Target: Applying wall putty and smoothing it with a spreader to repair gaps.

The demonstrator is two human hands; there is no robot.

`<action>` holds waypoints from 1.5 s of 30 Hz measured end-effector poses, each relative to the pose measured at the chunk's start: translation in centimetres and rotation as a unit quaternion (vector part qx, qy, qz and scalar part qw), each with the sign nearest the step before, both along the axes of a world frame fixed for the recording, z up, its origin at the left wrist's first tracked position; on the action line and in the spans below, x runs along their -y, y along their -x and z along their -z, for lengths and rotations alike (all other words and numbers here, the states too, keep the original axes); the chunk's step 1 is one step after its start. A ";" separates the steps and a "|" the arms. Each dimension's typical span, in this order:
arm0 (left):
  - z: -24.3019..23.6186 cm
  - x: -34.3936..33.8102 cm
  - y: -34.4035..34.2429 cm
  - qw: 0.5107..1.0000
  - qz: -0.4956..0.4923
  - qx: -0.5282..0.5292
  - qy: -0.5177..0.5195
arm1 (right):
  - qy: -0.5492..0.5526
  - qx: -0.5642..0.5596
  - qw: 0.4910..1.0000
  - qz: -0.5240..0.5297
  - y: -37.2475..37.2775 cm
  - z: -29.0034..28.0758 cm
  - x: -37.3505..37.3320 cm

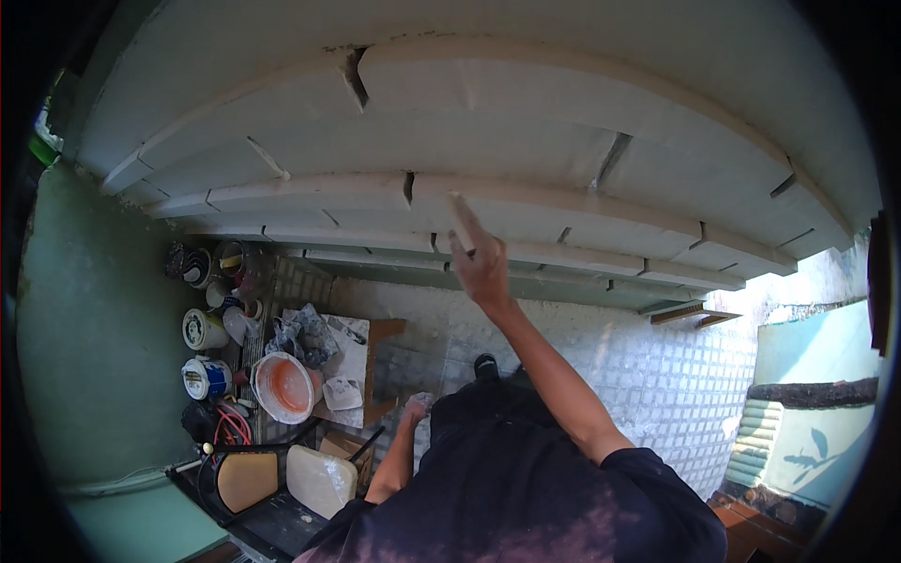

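Observation:
My right hand [482, 269] is raised in front of a pale wall with stepped horizontal ledges [554, 192]. Its fingers are closed round a narrow, whitish flat block [461, 220], whose upper end comes close to the second ledge. Whether the block touches the wall, I cannot tell. Dark gaps [408, 188] and slanting slots break the ledges. Down by my left side, my left hand [414, 409] has its fingers curled, with a greyish patch at them. What it holds, if anything, cannot be made out.
A white bucket with an orange inside [286, 387] stands beside a small spattered table [383, 333] on my left. Several paint tubs [204, 330] line the green wall [103, 310]. Chairs [319, 480] are at the lower left. Pale patterned tiles [648, 375] cover the floor.

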State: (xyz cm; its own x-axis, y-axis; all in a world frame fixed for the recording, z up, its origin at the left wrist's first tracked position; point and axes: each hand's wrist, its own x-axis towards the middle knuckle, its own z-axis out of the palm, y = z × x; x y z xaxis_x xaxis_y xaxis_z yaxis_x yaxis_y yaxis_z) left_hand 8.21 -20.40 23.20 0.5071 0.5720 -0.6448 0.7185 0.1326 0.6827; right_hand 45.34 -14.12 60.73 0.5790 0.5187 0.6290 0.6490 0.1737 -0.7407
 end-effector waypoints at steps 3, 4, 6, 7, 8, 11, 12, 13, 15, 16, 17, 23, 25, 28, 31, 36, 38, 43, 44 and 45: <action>1.4 -0.1 2.3 0.972 0.159 0.037 -0.170 | 0.108 -0.169 0.972 0.126 -4.0 0.0 5.0; 1.7 0.1 3.2 0.971 0.162 0.038 -0.171 | 0.035 -0.209 0.959 0.187 -6.3 1.2 6.5; 1.7 0.1 4.7 0.965 0.201 -0.010 -0.165 | -0.024 -0.210 0.935 0.285 -10.2 2.1 9.5; 1.2 -0.1 4.2 0.964 0.206 -0.007 -0.166 | -0.025 -0.207 0.934 0.289 -10.9 2.3 9.9; -0.3 0.2 3.2 0.993 0.110 -0.028 -0.046 | -0.015 -0.207 0.921 0.329 -11.7 2.4 10.7; -2.8 0.0 2.8 0.993 -0.005 -0.071 0.092 | 0.020 -0.098 0.942 0.319 -11.0 4.2 9.2; -0.9 0.1 5.2 0.993 0.076 -0.086 -0.013 | 0.064 -0.065 0.957 0.274 -8.7 3.5 6.8; 0.4 0.0 5.9 0.974 0.168 -0.096 -0.116 | 0.033 0.070 0.960 0.269 -7.0 3.6 4.5; 1.3 0.0 4.6 0.988 0.088 -0.107 -0.062 | 0.103 -0.063 0.983 0.142 -3.2 3.1 1.5; 1.6 0.1 4.0 0.993 0.003 -0.120 -0.009 | 0.116 -0.046 0.987 0.102 -1.7 2.6 0.0; 2.2 0.3 3.8 0.993 -0.001 -0.120 -0.011 | 0.126 -0.030 0.990 0.056 -0.6 1.8 -0.9; 2.9 1.1 2.5 0.998 0.035 -0.046 0.008 | 0.026 -0.035 0.980 0.194 -5.3 2.5 3.7; 2.4 1.4 2.5 0.997 0.072 -0.026 -0.026 | -0.005 -0.078 0.949 0.306 -9.6 3.9 8.2; 2.3 0.6 3.0 0.961 0.229 -0.044 -0.146 | 0.021 -0.156 0.935 0.317 -10.2 3.3 8.8; 1.4 0.2 1.0 0.989 0.117 -0.084 -0.026 | 0.128 -0.073 0.964 0.220 -7.6 2.9 5.3; 1.6 0.3 1.3 0.991 0.069 -0.045 -0.104 | 0.159 -0.117 0.980 0.035 -3.9 0.5 2.7; -0.4 0.3 -0.8 0.997 0.050 -0.016 -0.063 | 0.106 -0.159 0.972 0.139 -7.0 2.1 5.8; 3.0 0.9 3.5 0.985 0.071 -0.036 -0.152 | -0.015 -0.199 0.945 0.260 -10.0 2.4 8.6; 3.2 1.0 2.9 0.985 0.079 -0.032 -0.148 | 0.029 -0.170 0.957 0.232 -9.7 2.7 8.1; 3.0 1.0 1.9 0.992 0.087 -0.063 -0.073 | 0.085 -0.203 0.960 0.171 -8.9 2.6 7.2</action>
